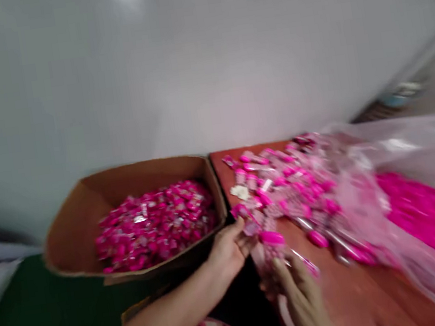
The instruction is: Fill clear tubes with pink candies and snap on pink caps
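Observation:
My left hand is at the left edge of the reddish table, its fingers pinched on a small pink wrapped piece. Just to its right, my right hand has its fingers closed round a pink-capped clear container, blurred by motion. A pile of similar pink-capped containers spreads over the table beyond both hands. Left of my left hand stands an open cardboard box, partly filled with shiny pink wrapped pieces.
A clear plastic bag with bright pink items lies at the right on the reddish table. A pale wall rises behind. A green surface extends at lower left. A white crumpled piece lies near the box.

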Demonstrator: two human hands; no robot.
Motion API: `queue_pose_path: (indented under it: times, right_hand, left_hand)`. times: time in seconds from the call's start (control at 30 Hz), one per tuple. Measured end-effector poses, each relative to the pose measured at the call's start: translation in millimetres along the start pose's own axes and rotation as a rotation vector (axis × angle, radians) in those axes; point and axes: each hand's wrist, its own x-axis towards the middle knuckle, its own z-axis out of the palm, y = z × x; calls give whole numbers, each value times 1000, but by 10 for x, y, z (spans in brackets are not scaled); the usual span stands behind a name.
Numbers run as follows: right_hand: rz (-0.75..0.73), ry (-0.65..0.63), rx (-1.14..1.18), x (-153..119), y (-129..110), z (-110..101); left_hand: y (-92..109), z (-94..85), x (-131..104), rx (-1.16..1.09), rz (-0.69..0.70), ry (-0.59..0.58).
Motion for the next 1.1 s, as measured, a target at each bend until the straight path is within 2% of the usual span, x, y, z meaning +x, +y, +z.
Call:
queue_pose_path:
  times: [0.07,0.13,0.23,0.4,0.5,0.63,0.9,0.97,1.1]
  right_hand:
    - [122,-34,15,-64,-19,-90]
    - [190,4,71,-96,-67,-87]
    - [194,68,91,-112,-124,-25]
    - [201,68,82,-79,-62,25]
    - [216,36,133,-54,43,9]
    - [225,-31,257,-41,160,-17]
    - [144,65,104,-76,198,-26]
    - [162,48,172,-86,208,-40]
    - [241,-71,423,-97,228,-78]
  left_hand:
    - [-41,-14,153,23,-60,-6]
    - [-78,-5,173,55,-96,-17]
    - [-139,30,107,105,-115,-47]
    - [-218,58,90,189,-114,-85]
    - [-222,49,118,262,-79,-98]
    - [-223,43,136,319,-109,-168]
    - [-292,42,116,548,-173,-244]
    - [-288,45,116,587,-179,-262]
    - [-278,63,124,701,-231,-343]
